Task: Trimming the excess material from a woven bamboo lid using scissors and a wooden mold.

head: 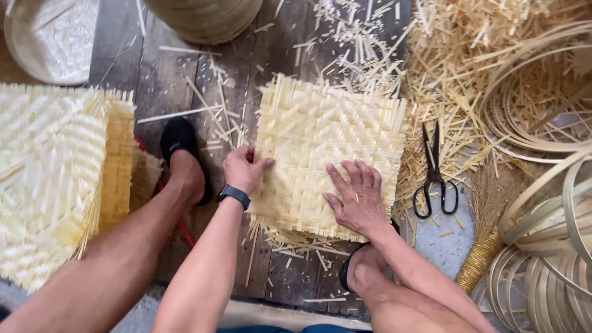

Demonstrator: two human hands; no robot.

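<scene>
Mat lies flat on the floor in front of me, between my feet; a square of woven pale strips, ends sticking out ragged on every side; I judge it light, thin and springy, the weave loose enough to shift if dragged by one strip; best taken at an edge with fingers under and thumb over, or pressed flat from above; the loose ends look brittle and likely to snap or prick.

My left hand is at the mat's left edge, fingers curled over the rim, pinching it; a dark band on that wrist; my right hand rests flat on the near part of the weave, fingers spread, holding nothing, only pressing down.

Around: scissors lie just right of the mat, blades closed, points far; offcuts heaped far right; hoops of split strip at the right edge; a stack of finished mats to the left; two round baskets at the far edge, partly out of view.
</scene>
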